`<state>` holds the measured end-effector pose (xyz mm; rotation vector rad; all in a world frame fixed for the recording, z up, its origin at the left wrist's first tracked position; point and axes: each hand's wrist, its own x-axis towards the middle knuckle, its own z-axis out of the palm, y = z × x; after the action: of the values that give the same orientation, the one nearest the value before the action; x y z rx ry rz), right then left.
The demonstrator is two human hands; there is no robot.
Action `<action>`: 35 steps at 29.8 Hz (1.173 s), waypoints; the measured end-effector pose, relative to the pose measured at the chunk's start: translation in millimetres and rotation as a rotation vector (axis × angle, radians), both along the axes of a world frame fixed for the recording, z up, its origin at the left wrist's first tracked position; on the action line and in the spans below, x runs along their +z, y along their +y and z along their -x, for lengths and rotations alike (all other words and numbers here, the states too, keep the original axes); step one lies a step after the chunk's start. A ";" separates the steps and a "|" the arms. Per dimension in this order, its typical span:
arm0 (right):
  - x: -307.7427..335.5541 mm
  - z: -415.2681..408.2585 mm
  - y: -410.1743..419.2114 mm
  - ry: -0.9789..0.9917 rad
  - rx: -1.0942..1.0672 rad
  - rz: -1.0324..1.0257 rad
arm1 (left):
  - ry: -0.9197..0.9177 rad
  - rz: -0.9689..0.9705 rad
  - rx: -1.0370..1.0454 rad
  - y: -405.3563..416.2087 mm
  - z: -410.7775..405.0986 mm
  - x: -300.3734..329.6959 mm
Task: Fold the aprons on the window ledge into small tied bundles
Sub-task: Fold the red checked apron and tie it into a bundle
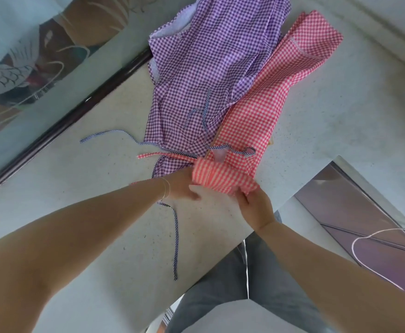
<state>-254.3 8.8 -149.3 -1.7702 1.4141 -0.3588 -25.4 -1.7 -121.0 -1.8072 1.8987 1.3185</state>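
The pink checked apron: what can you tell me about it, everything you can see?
The pink checked apron is thin pink-and-white gingham cloth, folded into a long strip on the pale speckled ledge. Its far end lies flat, beside and partly over the purple apron. Its near end is rolled into a small bundle, gripped by the left hand and right hand. A pink tie trails leftward.
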 end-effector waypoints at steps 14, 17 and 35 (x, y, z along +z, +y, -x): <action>12.7 -10.4 -35.6 -0.090 -0.240 -0.504 | 0.145 0.108 0.399 5.3 19.8 -2.7; 11.4 -12.7 -34.7 -0.003 -0.198 -0.460 | 0.016 0.300 0.394 10.6 20.7 -8.9; 25.8 2.7 -83.5 0.275 0.056 -0.107 | -0.014 0.458 0.380 -8.7 10.0 -19.9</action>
<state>-256.9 -74.7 -123.5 -1.8176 1.5385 -0.0076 -35.3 -10.4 -140.9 -2.4933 2.0444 1.0110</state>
